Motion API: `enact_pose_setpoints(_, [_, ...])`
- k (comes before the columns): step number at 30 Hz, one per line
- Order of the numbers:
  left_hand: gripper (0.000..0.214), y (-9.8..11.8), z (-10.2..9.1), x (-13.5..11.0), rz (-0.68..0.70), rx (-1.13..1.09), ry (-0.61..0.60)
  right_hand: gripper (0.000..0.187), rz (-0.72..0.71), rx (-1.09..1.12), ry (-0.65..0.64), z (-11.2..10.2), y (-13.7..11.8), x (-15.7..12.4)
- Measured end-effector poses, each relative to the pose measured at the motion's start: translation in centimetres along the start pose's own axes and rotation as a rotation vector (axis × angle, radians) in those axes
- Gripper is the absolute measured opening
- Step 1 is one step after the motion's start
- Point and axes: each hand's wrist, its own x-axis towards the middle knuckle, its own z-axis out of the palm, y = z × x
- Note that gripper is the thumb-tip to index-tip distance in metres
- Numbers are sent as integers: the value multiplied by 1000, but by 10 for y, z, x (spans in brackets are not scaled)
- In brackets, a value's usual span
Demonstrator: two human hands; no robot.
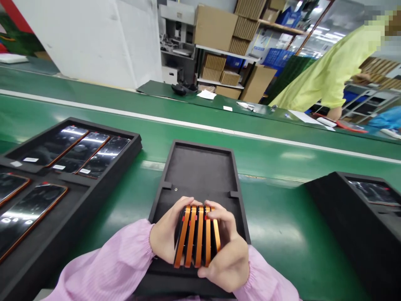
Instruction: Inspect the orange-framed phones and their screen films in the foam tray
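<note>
Both my hands clasp a stack of several orange-edged phones (197,236), held on edge over the near end of a black foam tray (200,171). My left hand (164,234) wraps the stack's left side, with fingertips over the top. My right hand (227,251) grips the right side and the bottom. Pink sleeves cover both my wrists. The tray's far compartment is bare dark foam.
A black tray (56,179) at the left holds several dark-screened orange phones. Another black tray (360,213) at the right shows one phone. All sit on a green conveyor belt (282,234). A person in a yellow-green coat (328,75) stands at the far right, by shelves of cardboard boxes (216,27).
</note>
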Motion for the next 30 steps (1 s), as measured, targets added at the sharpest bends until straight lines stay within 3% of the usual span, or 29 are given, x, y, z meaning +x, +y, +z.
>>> enact_pose_setpoints(3, [100,6,2,8,136,62,-18,49,5,10,62,2,1,0])
enact_pose_setpoints(5, [97,8,2,11,160,101,-35,58,-16,-78,50,1,1,1])
enact_pose_setpoints(11, [109,9,0,9,145,136,-38,51,-25,-273,7,-5,-2,3])
enact_pose_setpoints(17, [120,6,-1,10,164,134,-56,20,-97,-259,-19,-6,-3,6])
enact_pose_setpoints(20, [121,7,0,12,167,119,-53,5,-78,-146,-36,-3,-2,4])
enact_pose_setpoints(24, [123,7,0,12,168,133,-57,9,-80,-109,-18,-2,-1,2])
enact_pose_setpoints(27, [126,7,-1,12,179,143,-63,45,-45,-237,-4,-6,-2,3])
enact_pose_setpoints(30, [126,6,-2,11,173,154,-63,49,-70,-312,-29,-9,-2,6])
